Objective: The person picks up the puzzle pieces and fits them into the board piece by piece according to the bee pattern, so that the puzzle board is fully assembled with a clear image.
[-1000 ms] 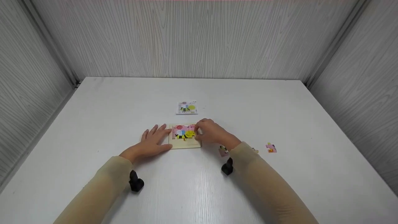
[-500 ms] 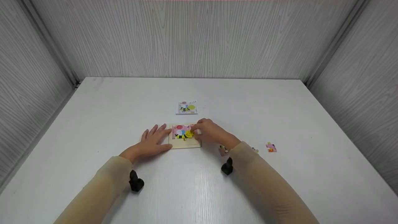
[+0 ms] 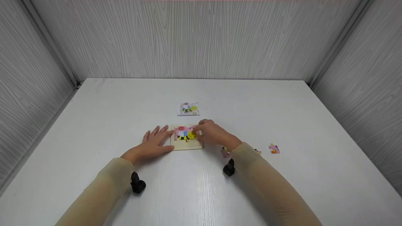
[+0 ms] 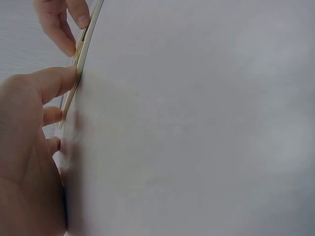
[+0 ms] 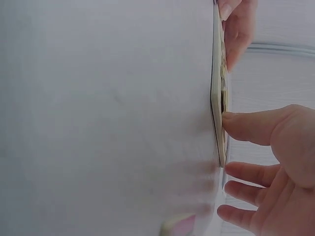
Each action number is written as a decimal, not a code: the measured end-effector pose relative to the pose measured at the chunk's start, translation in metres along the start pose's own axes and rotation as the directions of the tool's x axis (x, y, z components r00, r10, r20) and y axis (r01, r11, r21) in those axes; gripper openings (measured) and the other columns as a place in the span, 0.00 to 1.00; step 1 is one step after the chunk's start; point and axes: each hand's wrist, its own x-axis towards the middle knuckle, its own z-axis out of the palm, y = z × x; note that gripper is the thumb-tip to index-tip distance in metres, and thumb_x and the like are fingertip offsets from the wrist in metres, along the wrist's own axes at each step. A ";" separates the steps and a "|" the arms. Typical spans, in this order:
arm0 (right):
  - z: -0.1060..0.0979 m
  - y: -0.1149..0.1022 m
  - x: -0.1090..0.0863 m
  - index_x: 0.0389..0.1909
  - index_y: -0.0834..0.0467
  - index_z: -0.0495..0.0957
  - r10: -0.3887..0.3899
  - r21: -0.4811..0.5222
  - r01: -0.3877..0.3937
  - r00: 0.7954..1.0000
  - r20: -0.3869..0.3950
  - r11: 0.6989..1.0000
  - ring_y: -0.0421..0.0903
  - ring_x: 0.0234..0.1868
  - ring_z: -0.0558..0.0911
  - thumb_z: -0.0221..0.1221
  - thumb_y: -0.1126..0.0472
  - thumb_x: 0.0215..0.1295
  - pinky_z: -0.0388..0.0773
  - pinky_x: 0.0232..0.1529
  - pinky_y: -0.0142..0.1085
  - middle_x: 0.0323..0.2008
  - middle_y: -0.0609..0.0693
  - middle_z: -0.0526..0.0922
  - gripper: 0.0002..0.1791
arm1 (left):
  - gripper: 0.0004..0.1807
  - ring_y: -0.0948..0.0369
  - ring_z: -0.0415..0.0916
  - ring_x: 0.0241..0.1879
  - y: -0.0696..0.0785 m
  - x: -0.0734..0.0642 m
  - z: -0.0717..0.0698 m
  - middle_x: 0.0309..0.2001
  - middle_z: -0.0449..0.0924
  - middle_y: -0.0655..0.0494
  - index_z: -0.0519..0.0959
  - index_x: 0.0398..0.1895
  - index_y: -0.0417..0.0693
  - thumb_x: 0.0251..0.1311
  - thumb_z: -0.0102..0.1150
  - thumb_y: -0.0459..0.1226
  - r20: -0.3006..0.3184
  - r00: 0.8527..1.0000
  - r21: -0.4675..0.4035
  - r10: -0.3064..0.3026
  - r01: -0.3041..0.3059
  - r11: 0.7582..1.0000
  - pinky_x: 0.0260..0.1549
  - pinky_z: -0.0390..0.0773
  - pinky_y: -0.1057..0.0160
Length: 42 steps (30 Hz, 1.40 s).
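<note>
A small wooden puzzle tray point(image 3: 188, 146) lies on the white table, its upper part filled with pieces of a bee picture point(image 3: 186, 133) on pink. My left hand point(image 3: 154, 144) is spread flat at the tray's left side, with thumb and index fingertips at its edge. My right hand point(image 3: 213, 133) bends over the tray's right side, thumb and index finger on a puzzle piece at the yellow face. The fingers mostly hide that piece. In the right wrist view the right thumb point(image 5: 246, 125) touches the piece layer, while the other fingers reach past the tray corner.
A picture card point(image 3: 188, 109) with the same bee lies behind the tray. Loose puzzle pieces lie to the right: one pink piece point(image 3: 274, 148) farthest out, another piece point(image 3: 225, 152) beside the right wrist, and one piece point(image 3: 258, 151) partly behind the sleeve. Wood-grain panels surround the table.
My right thumb and index finger have shifted slightly left over the picture, covering more of the yellow face, then stayed there. The left hand and tray have kept their places.
</note>
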 end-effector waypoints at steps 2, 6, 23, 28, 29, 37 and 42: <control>0.000 0.000 0.000 0.50 0.47 0.81 -0.008 -0.002 0.008 1.000 0.001 1.000 0.52 0.59 0.66 0.59 0.58 0.63 0.62 0.62 0.41 0.59 0.55 0.69 0.14 | 0.39 0.47 0.25 0.71 0.000 0.000 0.000 0.74 0.35 0.49 0.52 0.72 0.52 0.62 0.48 0.55 0.000 1.000 -0.004 0.002 -0.002 1.000 0.61 0.23 0.41; 0.000 0.001 0.001 0.49 0.48 0.82 -0.039 -0.009 0.039 0.999 0.000 0.999 0.51 0.59 0.66 0.60 0.59 0.62 0.62 0.62 0.41 0.58 0.54 0.69 0.14 | 0.39 0.46 0.25 0.71 0.001 0.000 -0.001 0.74 0.36 0.48 0.52 0.72 0.51 0.62 0.48 0.55 -0.004 1.000 -0.002 0.007 -0.007 1.000 0.61 0.24 0.41; 0.000 -0.003 -0.001 0.48 0.48 0.82 -0.038 -0.018 0.039 0.999 0.009 0.999 0.50 0.62 0.62 0.60 0.60 0.62 0.60 0.63 0.42 0.58 0.52 0.70 0.14 | 0.39 0.46 0.26 0.71 -0.001 0.002 0.001 0.74 0.37 0.48 0.53 0.72 0.51 0.62 0.48 0.56 -0.015 1.000 0.017 0.000 0.000 1.000 0.61 0.25 0.40; -0.001 -0.003 -0.002 0.47 0.48 0.83 -0.042 -0.044 0.042 0.999 0.001 0.998 0.50 0.65 0.59 0.60 0.60 0.61 0.58 0.64 0.42 0.58 0.51 0.70 0.13 | 0.39 0.46 0.26 0.71 0.000 0.001 0.000 0.74 0.37 0.48 0.53 0.72 0.51 0.62 0.49 0.56 -0.011 1.000 0.016 -0.006 0.006 1.000 0.61 0.25 0.41; -0.001 -0.002 -0.002 0.47 0.49 0.83 -0.044 -0.049 0.044 0.999 0.000 0.998 0.50 0.66 0.58 0.61 0.60 0.61 0.57 0.65 0.42 0.58 0.51 0.70 0.13 | 0.39 0.46 0.26 0.71 0.001 0.001 0.000 0.74 0.37 0.48 0.54 0.72 0.51 0.62 0.49 0.56 -0.011 1.000 0.014 -0.007 0.007 1.000 0.61 0.25 0.41; -0.004 0.001 -0.004 0.51 0.47 0.81 -0.086 -0.049 0.085 0.996 -0.019 0.995 0.52 0.67 0.57 0.60 0.57 0.62 0.57 0.65 0.44 0.63 0.53 0.66 0.16 | 0.38 0.47 0.26 0.71 0.002 0.000 0.001 0.74 0.36 0.49 0.53 0.72 0.53 0.62 0.49 0.56 -0.005 1.000 0.007 -0.018 0.019 1.000 0.62 0.25 0.42; -0.010 0.007 -0.012 0.56 0.49 0.77 -0.117 0.008 0.118 0.991 -0.064 0.993 0.53 0.64 0.62 0.61 0.57 0.62 0.61 0.63 0.43 0.63 0.57 0.66 0.20 | 0.38 0.47 0.26 0.71 0.002 0.000 0.000 0.74 0.37 0.48 0.53 0.72 0.52 0.62 0.49 0.55 -0.006 1.000 -0.004 -0.004 0.004 1.000 0.61 0.24 0.41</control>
